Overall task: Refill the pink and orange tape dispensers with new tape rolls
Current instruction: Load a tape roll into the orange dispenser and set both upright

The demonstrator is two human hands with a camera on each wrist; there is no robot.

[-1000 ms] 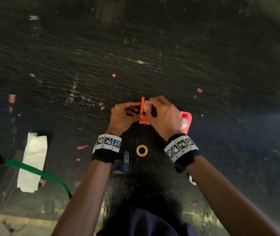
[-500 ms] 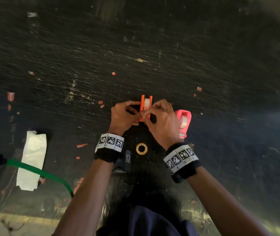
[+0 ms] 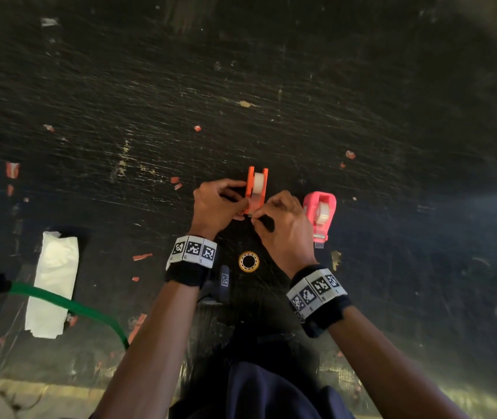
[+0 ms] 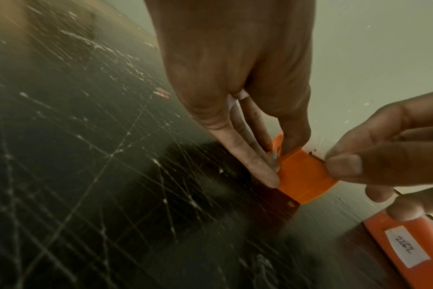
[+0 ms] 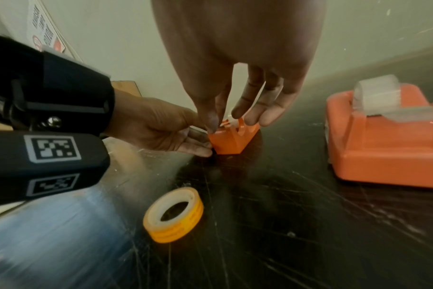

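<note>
Near the middle of the desk (image 3: 271,86), towards its near edge, we hold the orange dispenser (image 3: 256,189) between both hands, its long axis running from the far edge to us. Our left hand (image 3: 217,207) grips its left side, and our right hand (image 3: 283,225) pinches the tape end at the cutter end, which points towards us. The pink dispenser (image 3: 319,214) stands just right of our right hand, already loaded.
</note>
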